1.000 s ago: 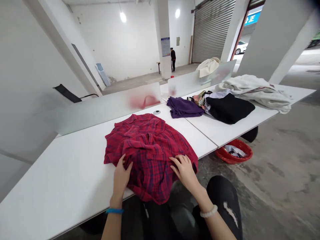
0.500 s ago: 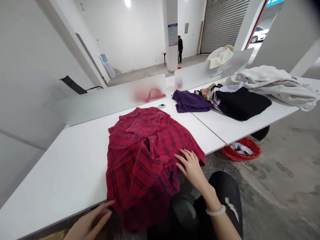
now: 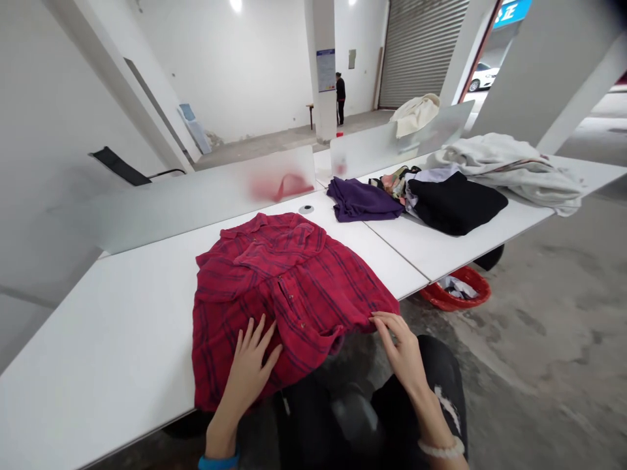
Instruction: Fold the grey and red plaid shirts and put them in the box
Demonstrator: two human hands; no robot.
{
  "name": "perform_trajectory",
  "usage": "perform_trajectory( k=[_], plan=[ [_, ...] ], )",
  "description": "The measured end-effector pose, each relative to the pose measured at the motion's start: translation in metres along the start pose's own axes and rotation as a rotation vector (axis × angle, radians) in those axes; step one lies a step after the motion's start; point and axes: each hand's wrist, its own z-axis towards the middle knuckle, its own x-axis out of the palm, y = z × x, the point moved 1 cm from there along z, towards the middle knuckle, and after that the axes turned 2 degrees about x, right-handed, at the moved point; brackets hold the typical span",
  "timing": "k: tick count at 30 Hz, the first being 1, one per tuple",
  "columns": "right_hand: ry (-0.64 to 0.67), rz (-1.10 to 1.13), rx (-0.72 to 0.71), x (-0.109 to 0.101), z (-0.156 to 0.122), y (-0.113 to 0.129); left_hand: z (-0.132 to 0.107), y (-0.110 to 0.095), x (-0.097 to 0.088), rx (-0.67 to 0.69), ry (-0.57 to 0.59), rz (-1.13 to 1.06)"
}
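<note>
A red plaid shirt [image 3: 284,287] lies spread on the white table [image 3: 112,339] in front of me, its lower edge hanging over the near side. My left hand [image 3: 249,369] rests flat on the shirt's front, fingers stretched and apart. At the shirt's right hem my right hand [image 3: 399,343] pinches the cloth between thumb and fingers, just off the table's edge.
Further right on the adjoining table lie a purple garment [image 3: 360,199], a black one [image 3: 453,202] and a pale heap [image 3: 509,166]. A red basket [image 3: 455,294] with cloth sits on the floor beneath. Frosted dividers [image 3: 196,196] line the table's far side. A person [image 3: 339,98] stands far off.
The shirt has been pulled flatter and smoother. My left hand came up from below the table's edge onto the shirt. My right hand shifted right to the hem.
</note>
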Motion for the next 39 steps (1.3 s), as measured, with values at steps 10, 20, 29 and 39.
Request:
perform_trajectory(
  k=[10,20,29,39],
  plan=[
    [0.314,0.232,0.275,0.026,-0.024,-0.002,-0.016,-0.053,-0.007,0.13,-0.133,-0.099],
    [0.156,0.987,0.692,0.065,-0.019,0.039,-0.016,-0.082,0.014,-0.035,-0.222,-0.391],
    [0.079,1.2,0.772,0.057,-0.033,0.054,-0.018,-0.063,-0.031,-0.492,-0.394,-0.936],
    [0.184,1.603,1.032,0.07,-0.029,0.073,-0.023,-0.082,-0.031,-0.215,-0.032,-0.663]
  ],
)
